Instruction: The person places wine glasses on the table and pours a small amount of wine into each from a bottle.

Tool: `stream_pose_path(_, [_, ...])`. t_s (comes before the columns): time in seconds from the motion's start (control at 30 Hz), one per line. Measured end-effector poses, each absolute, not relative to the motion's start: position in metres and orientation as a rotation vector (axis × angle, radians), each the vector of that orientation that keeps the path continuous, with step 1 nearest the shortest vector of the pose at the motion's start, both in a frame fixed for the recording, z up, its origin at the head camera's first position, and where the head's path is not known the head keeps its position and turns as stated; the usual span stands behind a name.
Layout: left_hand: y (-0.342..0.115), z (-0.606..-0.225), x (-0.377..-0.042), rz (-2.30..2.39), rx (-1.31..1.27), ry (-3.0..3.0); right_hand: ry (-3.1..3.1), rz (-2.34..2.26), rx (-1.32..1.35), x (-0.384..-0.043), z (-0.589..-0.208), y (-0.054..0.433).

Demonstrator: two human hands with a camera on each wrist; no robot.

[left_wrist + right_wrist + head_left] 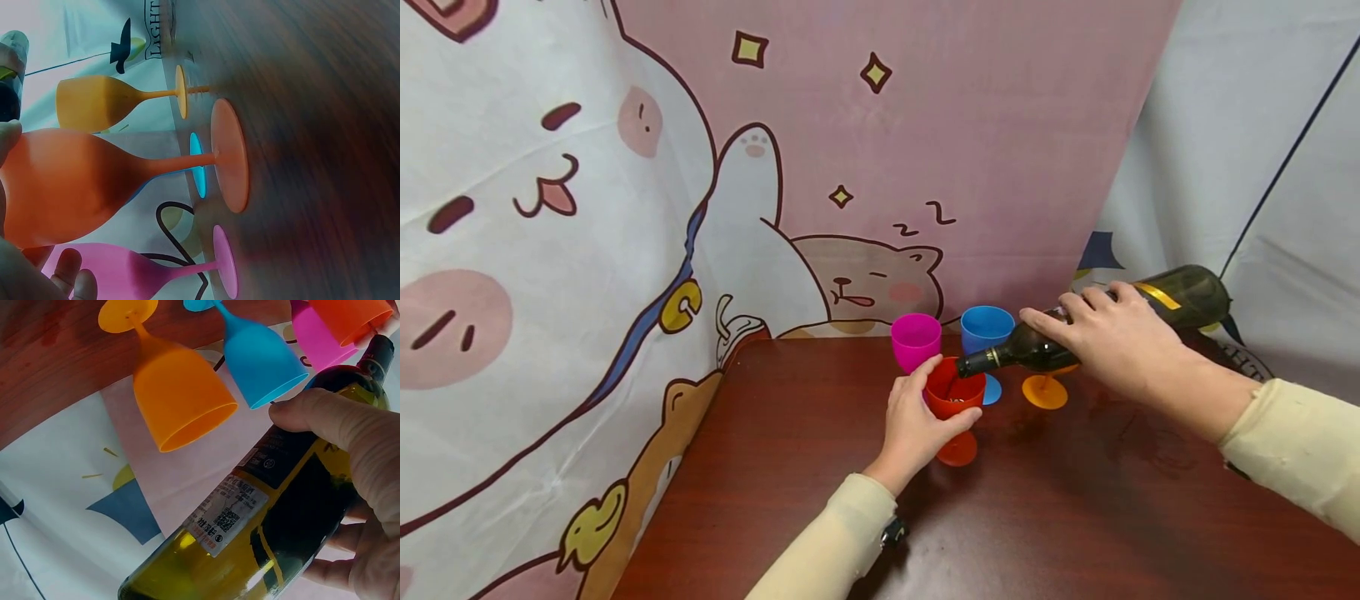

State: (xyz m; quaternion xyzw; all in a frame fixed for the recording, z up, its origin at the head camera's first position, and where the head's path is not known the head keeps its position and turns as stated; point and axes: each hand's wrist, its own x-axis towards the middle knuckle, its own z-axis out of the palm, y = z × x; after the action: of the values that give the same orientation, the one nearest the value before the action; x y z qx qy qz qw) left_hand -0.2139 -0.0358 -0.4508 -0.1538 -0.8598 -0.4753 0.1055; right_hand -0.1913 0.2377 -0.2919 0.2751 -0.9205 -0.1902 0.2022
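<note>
My left hand (913, 421) holds a red plastic goblet (957, 407) round its bowl, thumb on the near side and fingers on the far side. In the left wrist view the goblet's bowl (75, 181) looks orange, its round foot low by the tabletop. My right hand (1108, 333) grips a dark green wine bottle (1191, 297) from above and tips it to the left. The bottle's mouth sits just over the red rim, and a thin dark stream runs from it into the bowl. A printed label (228, 512) shows on the bottle in the right wrist view.
Behind the red goblet stand a magenta goblet (916, 337) and a blue goblet (987, 327). An orange goblet (178, 400) stands to the right, partly under the bottle. The reddish-brown wooden table (790, 483) backs onto a cartoon-printed cloth (1000, 150).
</note>
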Motion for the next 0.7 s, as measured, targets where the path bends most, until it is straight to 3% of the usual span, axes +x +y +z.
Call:
stream_pose_path(0.47, [-0.034, -0.450, -0.213, -1.412, -0.434, -2.536, -2.628, -0.357, 0.742, -0.191, -0.308, 0.231])
stream_pose_path(0.7, [-0.034, -0.451, -0.212, -1.411, -0.429, -2.539, -2.789, -0.060, 0.681, -0.191, -0.322, 0.226])
